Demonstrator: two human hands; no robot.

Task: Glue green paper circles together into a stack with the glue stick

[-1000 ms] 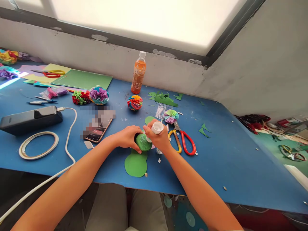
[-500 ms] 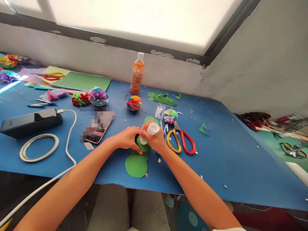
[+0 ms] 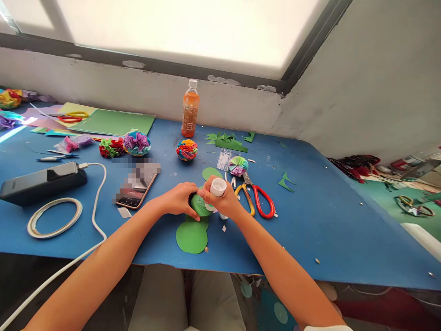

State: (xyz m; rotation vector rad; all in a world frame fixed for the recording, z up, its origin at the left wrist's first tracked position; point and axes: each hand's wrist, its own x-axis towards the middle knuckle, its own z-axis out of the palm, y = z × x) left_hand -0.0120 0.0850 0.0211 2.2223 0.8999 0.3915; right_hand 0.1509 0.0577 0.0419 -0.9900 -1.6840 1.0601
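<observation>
My right hand (image 3: 222, 198) is closed around a white glue stick (image 3: 218, 186), its round hollow end facing up. The stick's lower end meets a green paper circle (image 3: 200, 205), whose surface looks shiny and smeared. My left hand (image 3: 181, 200) curves around the circle's left side, thumb and fingers gripping its edge. Nearer the table's front edge lie overlapping green paper circles (image 3: 192, 237), and another green circle (image 3: 211, 174) lies just beyond my hands. A small whitish object under my right hand is mostly hidden.
Scissors with red and yellow handles (image 3: 263, 202) lie right of my hands, by a pleated paper ball (image 3: 238, 165). Left are a phone (image 3: 138, 188), a tape roll (image 3: 55, 234), and a black power bank (image 3: 43, 183) with a white cable. A drink bottle (image 3: 190, 110) stands behind.
The glue stick has shifted slightly on the green circle, and more of the circle's shiny surface now shows. My view has turned a little to the right.
</observation>
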